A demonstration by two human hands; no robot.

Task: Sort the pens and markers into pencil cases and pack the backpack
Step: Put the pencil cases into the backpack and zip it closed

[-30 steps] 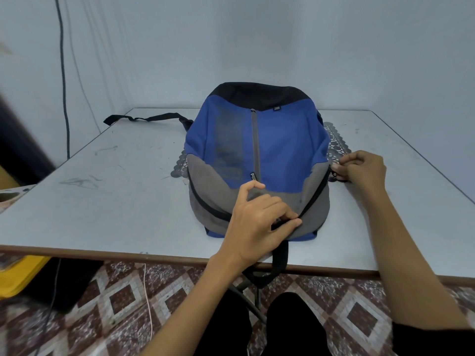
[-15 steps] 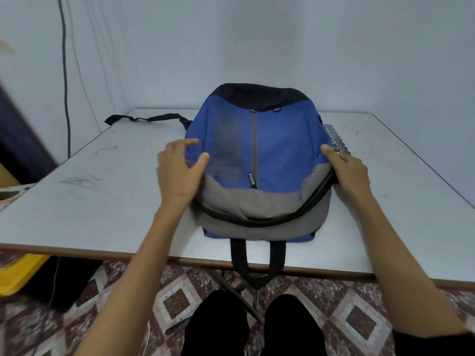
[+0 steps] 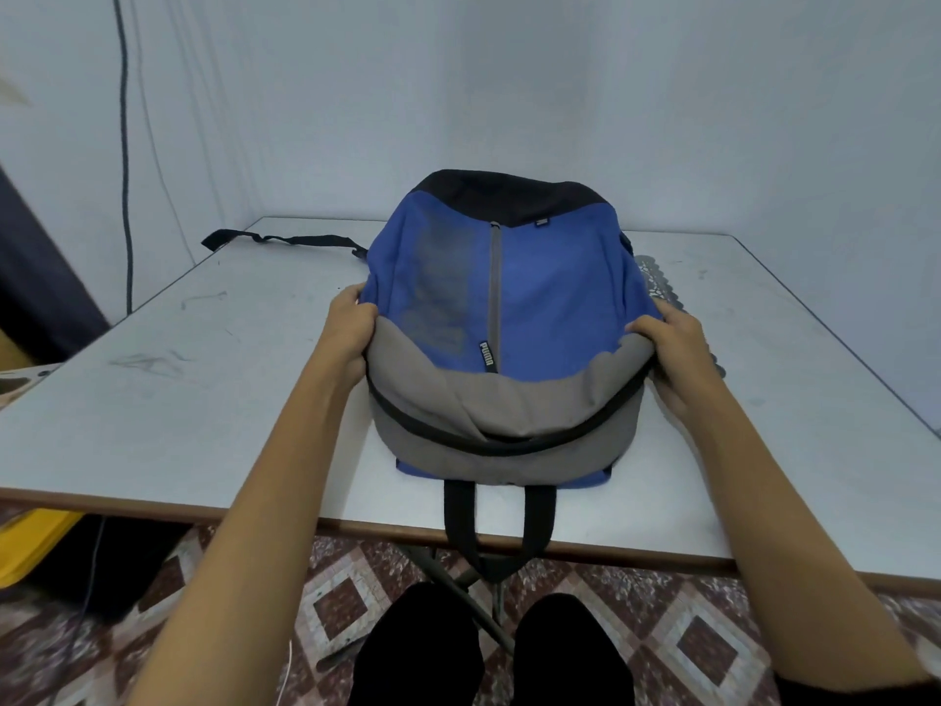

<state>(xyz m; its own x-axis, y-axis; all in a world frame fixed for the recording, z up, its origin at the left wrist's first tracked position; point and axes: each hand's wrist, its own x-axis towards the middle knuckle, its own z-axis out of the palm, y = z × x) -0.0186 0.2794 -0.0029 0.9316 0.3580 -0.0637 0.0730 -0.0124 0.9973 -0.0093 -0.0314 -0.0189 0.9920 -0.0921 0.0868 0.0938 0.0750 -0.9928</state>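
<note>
Gripping the backpack (image 3: 550, 298) lying on the bench (image 3: 203, 400), clutching its sides with the left hand (image 3: 346, 333) and right hand (image 3: 672, 349).

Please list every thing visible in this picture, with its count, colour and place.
backpack: one, blue, grey and black, lying mid-table
table: one, white top, brown edge, against the walls' corner
strap: one, black, on the table, far left of the backpack
handle loop: one, black, hanging over the table's near edge
mat: one, grey, patterned, under the backpack, showing at right
cable: one, black, down the left wall
yellow object: one, under the table, left
legs: two, black trousers, bottom centre
left hand: one, grips the backpack's left side
right hand: one, grips the backpack's right side
</note>
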